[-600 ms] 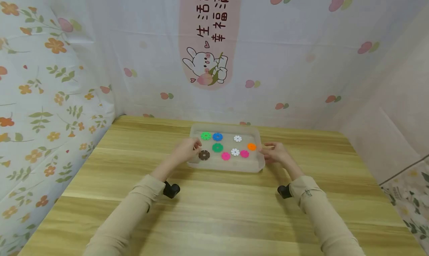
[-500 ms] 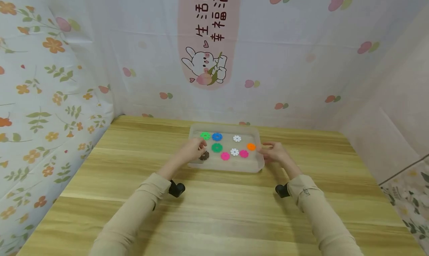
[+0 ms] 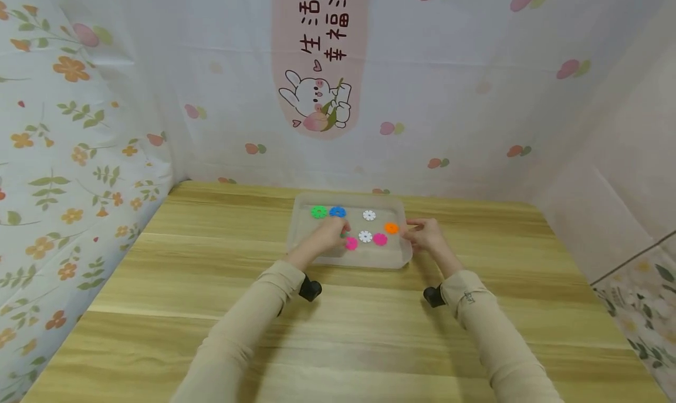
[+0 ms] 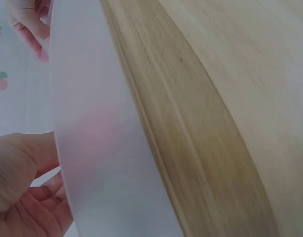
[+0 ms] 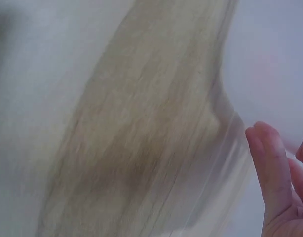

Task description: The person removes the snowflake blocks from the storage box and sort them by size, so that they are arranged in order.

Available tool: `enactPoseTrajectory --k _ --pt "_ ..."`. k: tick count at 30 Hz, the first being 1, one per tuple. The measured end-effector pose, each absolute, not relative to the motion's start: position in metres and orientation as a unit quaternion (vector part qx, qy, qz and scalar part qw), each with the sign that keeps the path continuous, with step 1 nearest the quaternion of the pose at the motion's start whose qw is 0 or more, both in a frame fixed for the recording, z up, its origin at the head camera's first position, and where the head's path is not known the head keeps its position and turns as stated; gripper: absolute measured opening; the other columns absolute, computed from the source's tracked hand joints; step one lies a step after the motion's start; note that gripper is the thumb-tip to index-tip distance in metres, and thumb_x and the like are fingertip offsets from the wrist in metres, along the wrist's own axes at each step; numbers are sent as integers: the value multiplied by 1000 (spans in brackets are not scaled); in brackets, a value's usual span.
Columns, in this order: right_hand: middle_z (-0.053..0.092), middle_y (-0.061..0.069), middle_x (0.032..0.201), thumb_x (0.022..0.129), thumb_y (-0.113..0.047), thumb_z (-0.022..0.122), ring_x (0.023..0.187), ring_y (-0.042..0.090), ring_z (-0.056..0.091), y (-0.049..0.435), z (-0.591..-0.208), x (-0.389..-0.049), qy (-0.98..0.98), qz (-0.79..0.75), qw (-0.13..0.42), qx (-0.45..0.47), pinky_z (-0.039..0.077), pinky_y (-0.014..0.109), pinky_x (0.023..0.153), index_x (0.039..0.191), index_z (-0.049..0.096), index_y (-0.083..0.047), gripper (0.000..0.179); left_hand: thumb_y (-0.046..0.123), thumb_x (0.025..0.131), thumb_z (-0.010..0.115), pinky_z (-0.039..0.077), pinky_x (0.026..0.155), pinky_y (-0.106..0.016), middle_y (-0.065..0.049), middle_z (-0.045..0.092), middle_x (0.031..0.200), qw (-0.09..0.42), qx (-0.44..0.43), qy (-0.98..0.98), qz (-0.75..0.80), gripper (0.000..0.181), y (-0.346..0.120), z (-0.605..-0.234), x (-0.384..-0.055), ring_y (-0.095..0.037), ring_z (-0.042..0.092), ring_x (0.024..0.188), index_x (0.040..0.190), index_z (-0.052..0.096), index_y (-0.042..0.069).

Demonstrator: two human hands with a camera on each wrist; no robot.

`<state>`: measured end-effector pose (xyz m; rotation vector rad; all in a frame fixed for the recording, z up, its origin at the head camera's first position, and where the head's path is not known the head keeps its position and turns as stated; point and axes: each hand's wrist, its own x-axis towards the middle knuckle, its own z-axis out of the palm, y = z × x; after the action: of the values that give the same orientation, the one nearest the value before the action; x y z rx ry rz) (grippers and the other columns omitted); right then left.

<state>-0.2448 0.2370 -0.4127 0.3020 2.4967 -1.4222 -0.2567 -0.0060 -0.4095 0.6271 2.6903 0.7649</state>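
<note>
A translucent plastic tray (image 3: 364,262) stands at the back of the table with several notched flower-shaped plastic discs in it. My left hand (image 3: 330,232) reaches over the front wall, its fingertips right at a pink disc (image 3: 352,244). The green disc there is mostly hidden behind the fingers. In the left wrist view, the left fingers (image 4: 40,207) are loosely bent beyond the tray's frosted wall. My right hand (image 3: 425,236) holds the tray's right rim between thumb and fingers, close to the orange disc (image 3: 391,228).
Along the tray's back lie a light green disc (image 3: 319,212), a blue disc (image 3: 337,212) and a white disc (image 3: 369,215). Another white disc (image 3: 365,236) and a pink one (image 3: 380,239) lie nearer the front. A patterned curtain (image 3: 422,98) hangs behind the wooden table (image 3: 369,332).
My left hand has moved right from the tray's left side, now covering the dark brown disc's place and most of the green disc. The right hand stays at the rim; the head view shifts slightly.
</note>
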Motion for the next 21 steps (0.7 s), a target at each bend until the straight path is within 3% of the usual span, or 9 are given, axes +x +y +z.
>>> enactPoseTrajectory --k 4,9,11,14,21 --pt "56 29 117 85 -5 59 76 19 67 234 -413 -244 852 -495 124 118 56 29 61 130 47 1 47 7 83 63 47 87 -33 -14 59 107 173 191 930 263 33 0 -412 -256 -23 56 98 113 54 -3" --pt "56 28 119 85 -6 59 75 17 66 234 -413 -244 851 -497 119 123 56 29 61 128 49 1 44 9 82 64 47 75 -28 -10 58 96 180 178 937 239 24 4 -412 -256 -19 53 86 102 55 -2" --pt "55 29 120 85 -6 59 76 17 66 233 -413 -244 851 -497 116 123 56 28 61 128 49 1 44 7 81 66 45 71 -27 -8 57 90 175 175 941 232 20 6 -412 -256 -18 50 81 96 56 -2" --pt "54 29 121 86 -6 58 80 19 66 232 -413 -242 857 -490 111 116 56 28 62 128 49 1 44 6 79 67 44 71 -26 -7 56 88 170 177 942 228 20 7 -412 -256 -18 50 82 94 56 -2" --pt "53 29 122 87 -7 56 84 23 66 233 -413 -240 862 -482 107 114 56 31 68 129 47 2 44 -4 78 63 36 58 -22 -7 53 85 143 216 931 258 19 7 -412 -252 -16 44 72 92 52 2"
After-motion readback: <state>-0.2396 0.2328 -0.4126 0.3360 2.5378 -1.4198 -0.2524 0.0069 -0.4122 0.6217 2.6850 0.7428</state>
